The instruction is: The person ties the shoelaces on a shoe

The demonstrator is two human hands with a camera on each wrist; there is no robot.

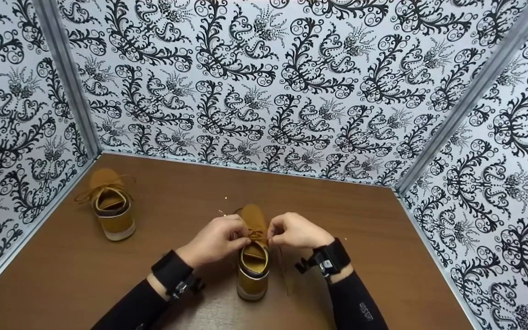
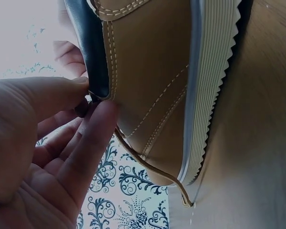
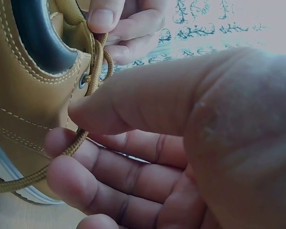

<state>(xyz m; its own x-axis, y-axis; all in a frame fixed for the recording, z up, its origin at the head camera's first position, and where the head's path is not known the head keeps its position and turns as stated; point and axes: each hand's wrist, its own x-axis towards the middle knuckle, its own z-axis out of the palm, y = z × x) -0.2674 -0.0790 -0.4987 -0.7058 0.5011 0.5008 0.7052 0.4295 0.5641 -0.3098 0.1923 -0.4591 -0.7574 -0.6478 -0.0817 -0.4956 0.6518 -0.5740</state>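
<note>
A tan leather shoe [image 1: 252, 285] with a dark padded collar stands upright on the table, its heel toward me. My left hand [image 1: 216, 240] is at the left of the lacing, thumb and finger pinching a brown shoelace close to the collar. From the other side, my right hand [image 1: 299, 232] pinches a stretch of the shoelace [image 3: 81, 140] between thumb and fingers, next to a metal eyelet [image 3: 83, 80]. Below those fingers the lace runs down past the sole. In the left wrist view, another lace end [image 2: 148, 164] hangs along the shoe's side.
A matching shoe [image 1: 116, 223] with its lace tied in a bow stands at the far left of the brown table [image 1: 346, 215]. Patterned black-and-white panels [image 1: 245, 91] wall in the back and both sides. Small bright specks lie near the toe.
</note>
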